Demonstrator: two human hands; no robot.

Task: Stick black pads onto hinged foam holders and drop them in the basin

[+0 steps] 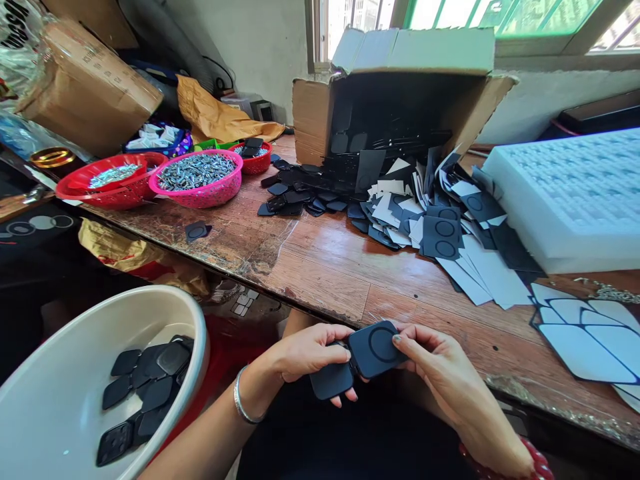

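Observation:
A black folding wireless charger (pixel 374 359) is held above my lap, at the front edge of the bench. It has two rounded square panels joined by a hinge, and the right panel bears a ring mark. My left hand (pixel 315 350) grips the plain left panel, thumb on top and fingers underneath. At the right panel's outer edge, my right hand (pixel 435 360) pinches with its thumb on the face; its other fingers are partly hidden behind. Similar black square pieces (pixel 155 393) lie in a white basin (pixel 193 303) at lower left.
An open cardboard box (pixel 313 120) spills black pieces (pixel 300 193) onto the wooden bench (pixel 320 267). Ring-marked black cards (pixel 440 233) are heaped before it. White foam trays (pixel 575 233) stand right, near white rounded sheets (pixel 575 340). A pink basket (pixel 200 193) holds small metal parts.

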